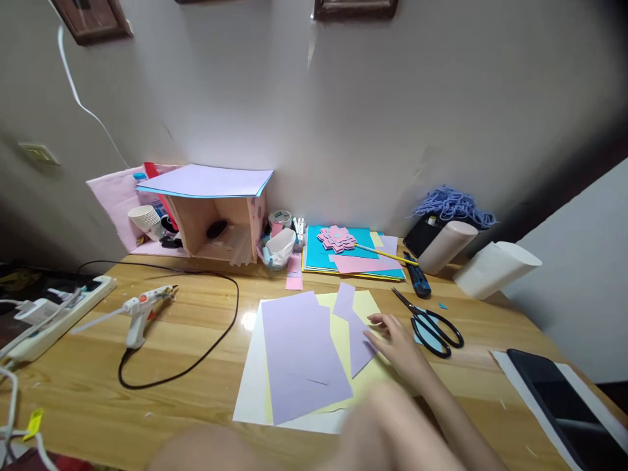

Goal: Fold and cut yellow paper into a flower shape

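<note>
My right hand (396,345) reaches in from the lower right, with thumb and fingers apart. Its thumb tip lies at the edge of a purple paper triangle (360,343); I cannot tell whether it presses on it. Just above the triangle is a small purple paper piece (344,301). A large purple sheet (304,353) lies to the left, over a pale yellow sheet (366,302) and a white sheet (248,399). Black-handled scissors (432,327) rest right of the hand, partly over a light blue scrap. Blurred skin-coloured shapes fill the bottom; no left hand can be made out.
A glue gun (142,314) with a looping black cord and a power strip (63,320) are at left. Behind stand a purple-roofed box (258,222), a paper flower (337,239) on coloured sheets and a cutter (418,276). Paper rolls (495,269) and a phone (564,405) are right.
</note>
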Tool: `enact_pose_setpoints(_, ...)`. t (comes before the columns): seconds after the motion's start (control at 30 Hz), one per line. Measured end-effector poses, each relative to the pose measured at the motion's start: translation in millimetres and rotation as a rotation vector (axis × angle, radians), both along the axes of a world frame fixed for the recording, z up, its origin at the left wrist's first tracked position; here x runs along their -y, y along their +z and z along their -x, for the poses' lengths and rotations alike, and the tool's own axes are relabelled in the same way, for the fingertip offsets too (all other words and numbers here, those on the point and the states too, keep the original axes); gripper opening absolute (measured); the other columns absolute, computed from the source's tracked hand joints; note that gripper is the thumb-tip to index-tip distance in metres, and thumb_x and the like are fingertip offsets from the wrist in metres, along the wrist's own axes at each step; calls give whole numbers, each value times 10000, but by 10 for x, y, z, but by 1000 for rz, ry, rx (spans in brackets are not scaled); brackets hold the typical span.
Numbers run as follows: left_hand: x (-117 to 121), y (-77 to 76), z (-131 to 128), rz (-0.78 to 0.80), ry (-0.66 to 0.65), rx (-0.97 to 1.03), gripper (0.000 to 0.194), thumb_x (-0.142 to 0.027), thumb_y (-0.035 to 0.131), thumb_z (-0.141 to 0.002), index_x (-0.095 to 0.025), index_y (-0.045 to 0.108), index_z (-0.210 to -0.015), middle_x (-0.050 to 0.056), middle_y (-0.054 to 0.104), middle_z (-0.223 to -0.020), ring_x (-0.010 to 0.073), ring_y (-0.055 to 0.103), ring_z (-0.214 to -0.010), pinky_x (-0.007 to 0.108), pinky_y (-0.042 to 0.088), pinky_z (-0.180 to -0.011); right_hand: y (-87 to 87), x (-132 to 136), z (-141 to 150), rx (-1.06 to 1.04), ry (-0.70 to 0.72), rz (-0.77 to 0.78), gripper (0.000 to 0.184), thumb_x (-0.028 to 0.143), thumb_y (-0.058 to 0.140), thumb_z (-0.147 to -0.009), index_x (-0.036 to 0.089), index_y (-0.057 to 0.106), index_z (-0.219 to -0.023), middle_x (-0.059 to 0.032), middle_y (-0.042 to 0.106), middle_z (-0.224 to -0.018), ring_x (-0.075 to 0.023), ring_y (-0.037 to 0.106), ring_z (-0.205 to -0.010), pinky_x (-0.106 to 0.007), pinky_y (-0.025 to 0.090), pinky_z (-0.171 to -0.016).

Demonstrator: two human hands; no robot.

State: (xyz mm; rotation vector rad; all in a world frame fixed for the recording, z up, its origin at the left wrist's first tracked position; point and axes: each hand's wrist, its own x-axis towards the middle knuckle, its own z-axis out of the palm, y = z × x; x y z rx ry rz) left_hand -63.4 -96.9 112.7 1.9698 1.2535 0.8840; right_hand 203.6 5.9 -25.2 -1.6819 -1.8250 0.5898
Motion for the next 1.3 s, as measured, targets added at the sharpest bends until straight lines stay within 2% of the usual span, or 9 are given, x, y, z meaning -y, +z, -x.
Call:
enact_pose_setpoints(0.07, -276, -69, 7, -69, -77, 72, 503, -655, 313, -696, -355, 581, -997, 84, 574, -701, 257, 565, -796, 434, 487, -627, -37, 10, 88, -2, -85, 25, 399, 385, 637, -620, 241, 545, -980, -109, 577, -1011, -289, 566, -953, -376, 468, -774)
enact_pose_setpoints(0.17, -660, -467, -27, -110, -47, 81, 477, -420, 407, -809, -247, 342, -1248, 102, 543, -1008, 216, 525, -931, 430, 450, -814, -31, -7, 186, 22, -166, 127, 551, 354, 682, -548, 196, 515, -1048, -100, 577, -991, -257, 572, -912, -354, 458, -766)
enact_pose_setpoints(0.3, -968, -1121, -24, -7, 81, -91, 345, -273, 408, -831, -177, 388, -1162, 101, 516, -1023, 224, 497, -995, 429, 415, -861, 61, -56, 254, -14, -125, 315, 414, 295, 664, -571, 188, 537, -951, -25, 611, -816, -191, 582, -721, -287, 437, -643)
enact_pose_setpoints(0.4, -1028, -1337, 10, -72, 67, -148, 293, -231, 420, -824, -169, 428, -1111, 97, 504, -1047, 223, 486, -1004, 412, 408, -866, 139, -92, 175, -47, -61, 352, 225, 269, 638, -607, 177, 567, -800, -23, 638, -810, -194, 585, -743, -265, 416, -631)
enact_pose_setpoints(0.53, -1025, -1343, 22, -130, 33, -175, 282, -210, 426, -820, -163, 441, -1098, 97, 502, -1041, 226, 477, -1002, 413, 408, -861, 232, -183, -58, 126, -189, 317, 217, 250, 645, -610, 149, 597, -796, -68, 649, -842, -216, 589, -774, -281, 415, -667)
enact_pose_setpoints(0.67, -1039, -1339, 15, -121, 35, -158, 255, -207, 410, -827, -165, 456, -1075, 96, 511, -1020, 227, 487, -986, 425, 411, -853, 293, -439, -47, 236, -331, 159, 364, 274, 600, -686, 112, 561, -1011, -172, 558, -1090, -289, 466, -1061, -366, 324, -868)
enact_pose_setpoints(0.77, -1049, -1351, 14, -109, 40, -132, 242, -205, 392, -830, -177, 465, -1059, 90, 517, -1003, 231, 500, -976, 439, 413, -848, 265, -692, 166, 213, -224, 70, 296, 359, 539, -757, 143, 606, -948, -126, 597, -1012, -245, 479, -1037, -318, 317, -881)
enact_pose_setpoints(1.0, -1033, -1341, 24, -95, 54, -103, 245, -188, 394, -817, -175, 476, -1047, 84, 523, -1006, 216, 505, -981, 411, 416, -858, 116, -917, 437, 132, -188, 100, 292, 253, 657, -631, 153, 610, -901, -67, 623, -830, -197, 550, -788, -267, 373, -678)
enact_pose_setpoints(1.3, -1019, -1305, 35, -82, 54, -91, 247, -147, 392, -805, -187, 489, -1029, 70, 538, -994, 202, 510, -969, 393, 422, -854, 586, -1168, 733, -34, 69, -148, 159, 227, 476, -773, 199, 612, -852, -35, 636, -920, -168, 543, -872, -253, 391, -730)
